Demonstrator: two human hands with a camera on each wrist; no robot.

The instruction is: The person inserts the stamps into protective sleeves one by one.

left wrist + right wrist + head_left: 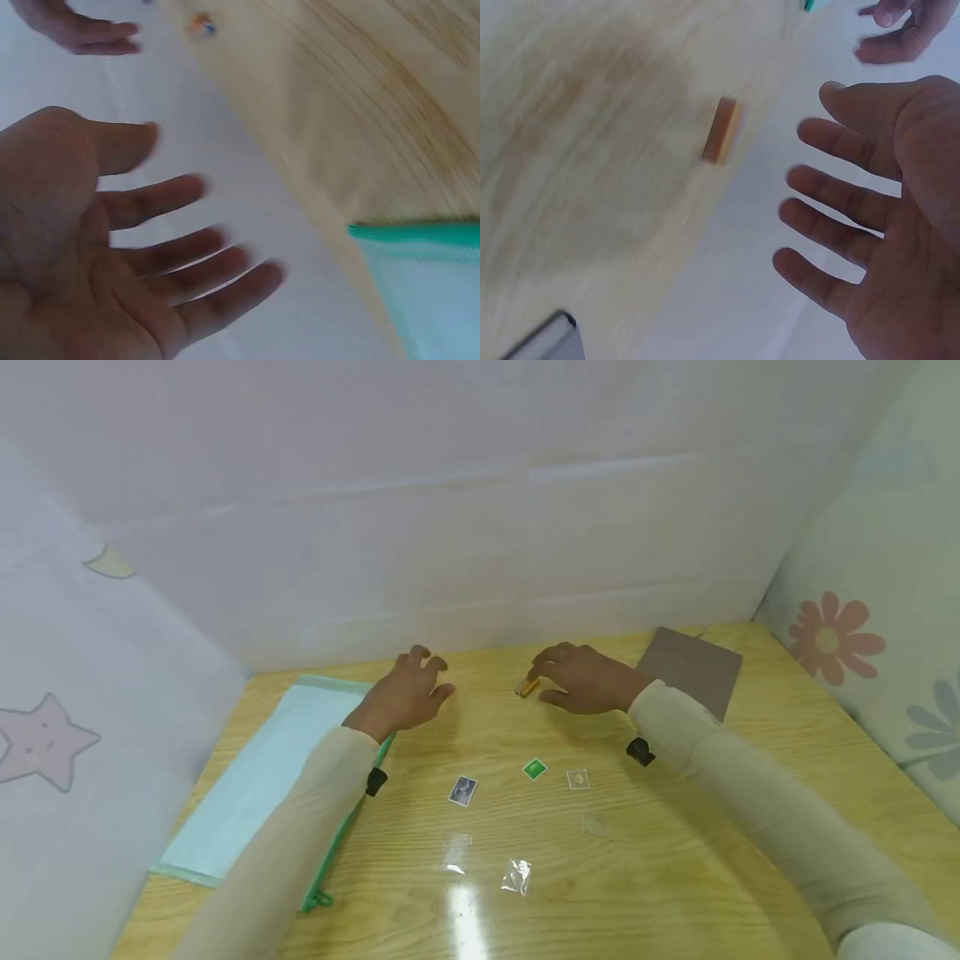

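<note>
My left hand [407, 693] hovers over the table beside a mesh zip pouch [277, 768] with green edging. Its fingers are spread and loosely bent, with nothing in them, as the left wrist view also shows. Toward the back of the table lies a small orange block [528, 686], its kind unclear. My right hand [585, 679] is just to the right of it. The right wrist view shows a gap between that hand's relaxed fingers and the block [722, 131]; the palm holds nothing.
Three small stamp-like pictures lie mid-table: a grey one [462, 791], a green one [535, 768] and a pale one [578, 779]. Nearer the front are clear plastic pieces, one crinkled [516, 877]. A flat brown-grey book or folder [693, 664] lies back right. A white wall cloth [450, 552] borders the table.
</note>
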